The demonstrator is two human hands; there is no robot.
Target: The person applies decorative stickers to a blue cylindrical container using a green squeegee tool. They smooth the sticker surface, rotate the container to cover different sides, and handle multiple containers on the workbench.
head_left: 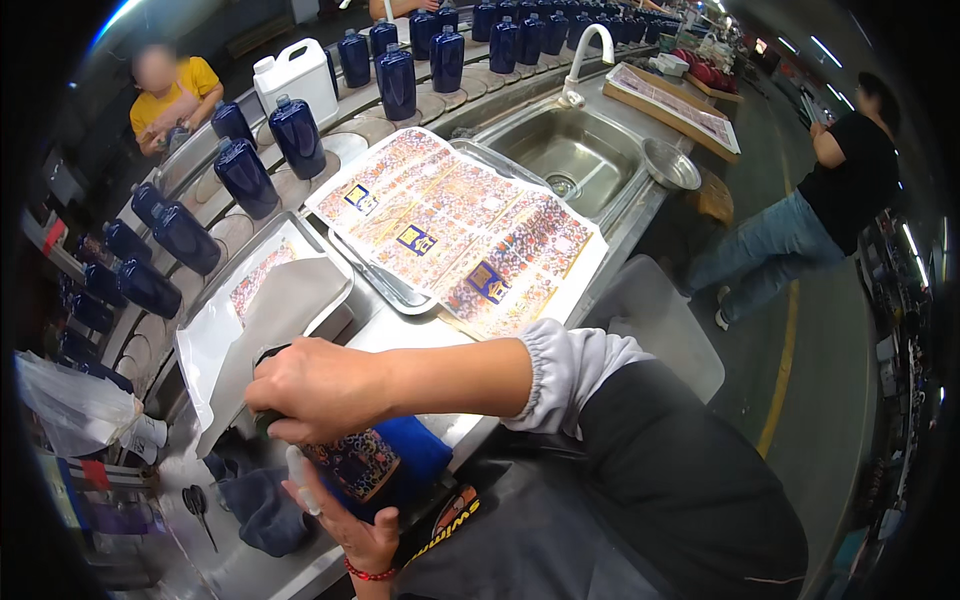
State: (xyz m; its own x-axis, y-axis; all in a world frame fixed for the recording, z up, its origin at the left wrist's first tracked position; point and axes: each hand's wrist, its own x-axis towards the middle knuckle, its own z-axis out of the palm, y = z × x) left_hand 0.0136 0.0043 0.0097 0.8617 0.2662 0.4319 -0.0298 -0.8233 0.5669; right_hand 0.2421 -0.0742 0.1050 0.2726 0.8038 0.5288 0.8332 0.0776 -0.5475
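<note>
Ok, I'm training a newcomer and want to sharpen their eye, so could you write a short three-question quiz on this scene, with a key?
1. Which hand has a red beaded bracelet at its wrist?
2. True or false: the small black scissors lie loose on the grey steel counter.
3. The large, colourful patterned paper sheet lies across: A) a round wooden stool; B) a shallow silver metal tray; C) a white plastic jug?

Key: 1. The left hand. 2. True. 3. B.

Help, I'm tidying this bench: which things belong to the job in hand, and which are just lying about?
Likely in use:
- patterned item
- large printed sheet
- blue bottles

Apparently lying about:
- scissors
- dark cloth
- white jug
</note>
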